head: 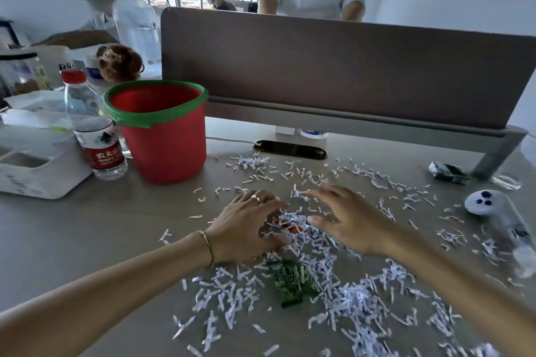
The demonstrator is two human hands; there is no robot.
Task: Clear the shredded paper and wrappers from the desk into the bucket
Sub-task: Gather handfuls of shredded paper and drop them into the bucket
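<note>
Both hands lie spread, palms down, on the shredded paper (356, 298): left hand (246, 229) and right hand (351, 220) flank an orange wrapper (285, 223), gripping nothing. A green wrapper (290, 281) lies just nearer; the red bucket (162, 130) stands upright, well apart, far left.

- The bucket (162, 136) stands at the desk's (72, 235) back left, with a water bottle (94, 130) just to its left.
- Shredded paper (356, 301) lies across the desk's middle and right.
- The left hand (246, 229) and right hand (348, 220) rest on the shreds, a small wrapper (285, 223) between them.
- Another wrapper (290, 281) lies nearer, before the hands.
- A controller (493, 209) lies at the right.
- A divider panel (333, 69) stands behind.
</note>
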